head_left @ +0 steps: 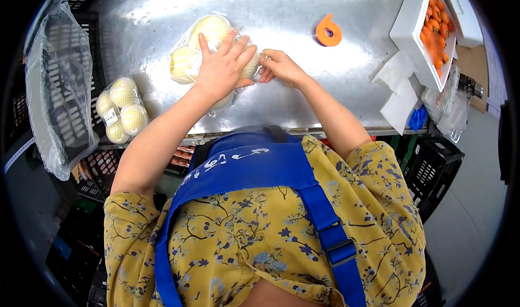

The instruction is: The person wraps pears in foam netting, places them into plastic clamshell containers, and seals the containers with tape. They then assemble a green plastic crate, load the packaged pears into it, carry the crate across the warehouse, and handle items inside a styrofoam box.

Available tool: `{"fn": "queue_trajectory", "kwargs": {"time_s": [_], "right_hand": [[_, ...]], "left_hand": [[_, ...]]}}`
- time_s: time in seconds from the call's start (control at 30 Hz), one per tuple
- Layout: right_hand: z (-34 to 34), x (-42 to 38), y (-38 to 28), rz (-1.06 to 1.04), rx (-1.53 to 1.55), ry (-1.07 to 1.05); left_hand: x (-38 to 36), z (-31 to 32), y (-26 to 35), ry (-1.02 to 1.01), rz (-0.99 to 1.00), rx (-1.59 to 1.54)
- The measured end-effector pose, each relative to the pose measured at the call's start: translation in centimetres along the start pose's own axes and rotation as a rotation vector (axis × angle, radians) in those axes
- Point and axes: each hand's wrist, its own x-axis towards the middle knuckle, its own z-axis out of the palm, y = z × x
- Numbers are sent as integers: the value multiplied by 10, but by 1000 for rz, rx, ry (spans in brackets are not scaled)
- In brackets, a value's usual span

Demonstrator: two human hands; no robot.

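The bag of yellow fruit [208, 47] lies at the table's [303, 14] centre. The left hand [222, 66] presses flat on it, fingers spread. The right hand [279, 66] pinches the bag's right end, apparently closing it. One sealed, labelled pack [122, 109] sits at the near-left edge, finished. A tray of orange fruit [433, 31] waits far right.

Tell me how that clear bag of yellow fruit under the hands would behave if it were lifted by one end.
The bag of fruit would probably sag, since its film looks thin and crinkly. The round fruit would likely shift and bunch toward the low end. It looks fairly heavy for its size. The left hand lies flat on it; the right hand pinches its edge.
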Motion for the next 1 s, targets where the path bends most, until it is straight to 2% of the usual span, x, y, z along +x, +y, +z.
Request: {"fn": "queue_trajectory", "kwargs": {"time_s": [0.13, 0.23, 0.33, 0.4, 0.43, 0.53, 0.57, 0.67, 0.7, 0.8, 0.83, 0.87, 0.93, 1.0], "right_hand": [[6, -1, 6, -53, -56, 77], [9, -10, -4, 24, -214, 153], [2, -10, -21, -290, -684, 288], [14, -6, -47, -656, -564, 547], [30, -8, -65, -747, -346, 517], [67, 1, -90, -937, -362, 275], [77, 4, -95, -921, -430, 238], [90, 17, -85, -986, -913, 215], [94, 16, -83, -939, -1144, 190], [109, 6, -82, -895, -1506, 140], [110, 8, -81, -817, -1604, 115], [111, 9, -80, -808, -1629, 108], [114, 9, -79, -787, -1679, 100], [117, 10, -79, -780, -1713, 99]], "left_hand": [[1, 3, 3, -13, 11, 15], [-1, 1, 1, 25, 9, -31], [-6, 1, -4, 94, 4, -118], [-10, 0, -3, 115, -25, -166], [-12, -2, 1, 192, -40, -187], [-21, 10, 16, 306, -76, -321], [-35, 16, 21, 506, -6, -501], [-99, 28, 12, 678, 82, -679], [-114, 33, 3, 674, -167, -826], [-129, 57, -16, 717, -1007, -1256], [-128, 64, -22, 638, -1142, -1540], [-126, 71, -28, 485, -1219, -1783], [-123, 80, -34, 348, -1143, -2216], [-117, 91, -37, 373, -1103, -2211]]}}
